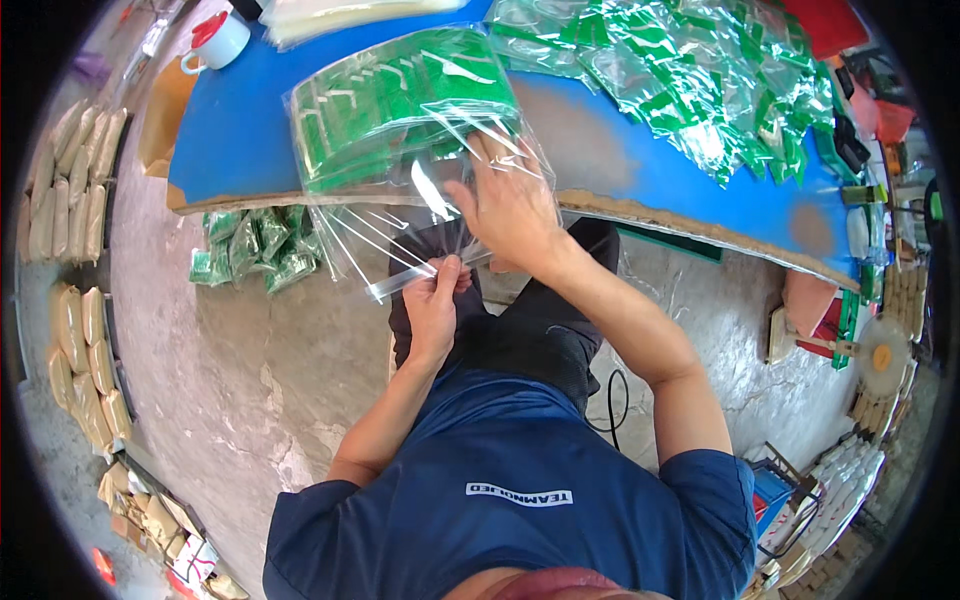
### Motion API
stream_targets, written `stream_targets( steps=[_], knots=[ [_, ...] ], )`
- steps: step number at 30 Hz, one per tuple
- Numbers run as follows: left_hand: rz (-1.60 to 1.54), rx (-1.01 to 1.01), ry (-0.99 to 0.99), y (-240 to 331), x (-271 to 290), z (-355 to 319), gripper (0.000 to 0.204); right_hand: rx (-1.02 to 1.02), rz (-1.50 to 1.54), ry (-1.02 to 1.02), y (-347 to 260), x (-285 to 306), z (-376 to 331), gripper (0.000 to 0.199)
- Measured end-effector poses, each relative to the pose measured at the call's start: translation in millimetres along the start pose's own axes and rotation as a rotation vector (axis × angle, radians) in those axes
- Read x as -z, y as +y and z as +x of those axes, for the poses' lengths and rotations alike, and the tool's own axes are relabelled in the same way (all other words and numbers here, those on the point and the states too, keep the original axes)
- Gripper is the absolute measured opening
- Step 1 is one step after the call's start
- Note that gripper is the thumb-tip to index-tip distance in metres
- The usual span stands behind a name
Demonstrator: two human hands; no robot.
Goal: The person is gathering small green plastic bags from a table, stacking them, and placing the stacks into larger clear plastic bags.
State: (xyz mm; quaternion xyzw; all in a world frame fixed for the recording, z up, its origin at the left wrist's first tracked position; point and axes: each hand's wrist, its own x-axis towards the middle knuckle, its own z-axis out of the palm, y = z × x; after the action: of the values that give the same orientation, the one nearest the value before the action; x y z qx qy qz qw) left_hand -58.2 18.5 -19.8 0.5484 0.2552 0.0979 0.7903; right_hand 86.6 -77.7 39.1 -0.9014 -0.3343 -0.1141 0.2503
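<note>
A large clear plastic bag [340,238], filled with a stack of green-printed packets [400,95], lies at the table's near edge with its open-looking end hanging over my lap. My left hand [435,298] is closed in a pinch on the loose lower edge of the bag. Against the bag's right side rests my right hand [512,195], palm down with thumb and fingers stretched out. Its fingertips reach up by the green packets under glossy film; whether they are inside or outside the plastic I cannot tell.
A pile of clear-and-green packets [690,75] covers the blue table's [235,140] far right. A white mug with a red lid [218,45] stands far left, near clear plastic sheets [340,18]. Filled green bags [260,245] lie on the floor; brown sacks [80,190] are stacked left.
</note>
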Motion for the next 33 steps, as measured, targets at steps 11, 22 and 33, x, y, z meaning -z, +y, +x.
stream_targets(
  steps=[11, 22, 33],
  knots=[
    [-0.074, 0.047, -0.076, -11, 0, -3, 0.029, 0.006, -0.051, -0.06, -21, 4, -18, 0.065],
    [0.002, 0.051, -0.042, 1, -6, -9, 0.029, 0.013, -0.127, 0.014, 3, 0, -3, 0.058],
    [-0.001, -0.115, 0.234, 39, 59, -32, 0.029, 0.16, 0.518, -0.11, -44, 13, -44, 0.028]
  ],
)
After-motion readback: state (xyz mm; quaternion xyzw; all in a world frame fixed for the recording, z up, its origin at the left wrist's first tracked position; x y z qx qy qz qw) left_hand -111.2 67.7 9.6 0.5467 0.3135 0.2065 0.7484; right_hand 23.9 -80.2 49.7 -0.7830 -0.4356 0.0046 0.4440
